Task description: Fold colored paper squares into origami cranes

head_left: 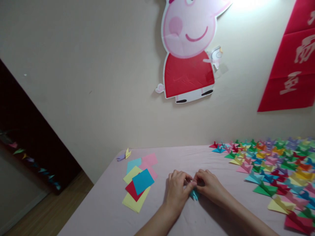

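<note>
A small piece of folded light-blue paper (194,194) is pinched between my two hands, low over the pink-covered table. My left hand (179,187) closes on it from the left, thumb and fingers pressed together. From the right, my right hand (208,186) grips it too, its fingertips meeting those of the left. Most of the paper is hidden behind the fingers; only its split lower points show. To the left of my hands lies a loose pile of square papers, with a blue sheet (143,182) on top.
Rows of folded paper cranes (264,188) in many colours cover the table's right side. A yellow and a purple folded piece (124,155) lie at the far left corner. Behind the table (103,209) rises a wall with a pig cutout (189,73) and a red banner (285,72).
</note>
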### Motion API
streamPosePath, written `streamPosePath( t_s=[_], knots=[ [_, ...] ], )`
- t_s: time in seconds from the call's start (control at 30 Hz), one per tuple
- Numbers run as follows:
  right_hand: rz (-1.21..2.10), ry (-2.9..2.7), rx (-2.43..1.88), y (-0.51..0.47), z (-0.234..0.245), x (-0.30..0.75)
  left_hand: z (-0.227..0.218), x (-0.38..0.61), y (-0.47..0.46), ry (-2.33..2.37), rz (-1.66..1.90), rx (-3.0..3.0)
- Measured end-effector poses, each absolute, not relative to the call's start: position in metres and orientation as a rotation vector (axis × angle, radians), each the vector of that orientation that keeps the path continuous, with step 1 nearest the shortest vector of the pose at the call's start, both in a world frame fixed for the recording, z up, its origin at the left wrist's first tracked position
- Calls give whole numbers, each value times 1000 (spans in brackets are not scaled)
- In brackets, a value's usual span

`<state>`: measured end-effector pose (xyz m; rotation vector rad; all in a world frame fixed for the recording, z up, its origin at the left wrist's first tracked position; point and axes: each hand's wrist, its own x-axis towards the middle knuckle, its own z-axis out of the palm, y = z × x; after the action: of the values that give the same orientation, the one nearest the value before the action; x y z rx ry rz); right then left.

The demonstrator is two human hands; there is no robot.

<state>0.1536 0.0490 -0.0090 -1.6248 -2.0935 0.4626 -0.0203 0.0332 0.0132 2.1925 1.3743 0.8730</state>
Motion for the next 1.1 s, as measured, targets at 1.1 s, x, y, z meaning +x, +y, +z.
streamPosePath(
  t_s=[1.1],
  knots=[
    [474, -2063, -1291, 41, 9, 152, 7, -18, 38, 1368, 983, 1947]
  ],
)
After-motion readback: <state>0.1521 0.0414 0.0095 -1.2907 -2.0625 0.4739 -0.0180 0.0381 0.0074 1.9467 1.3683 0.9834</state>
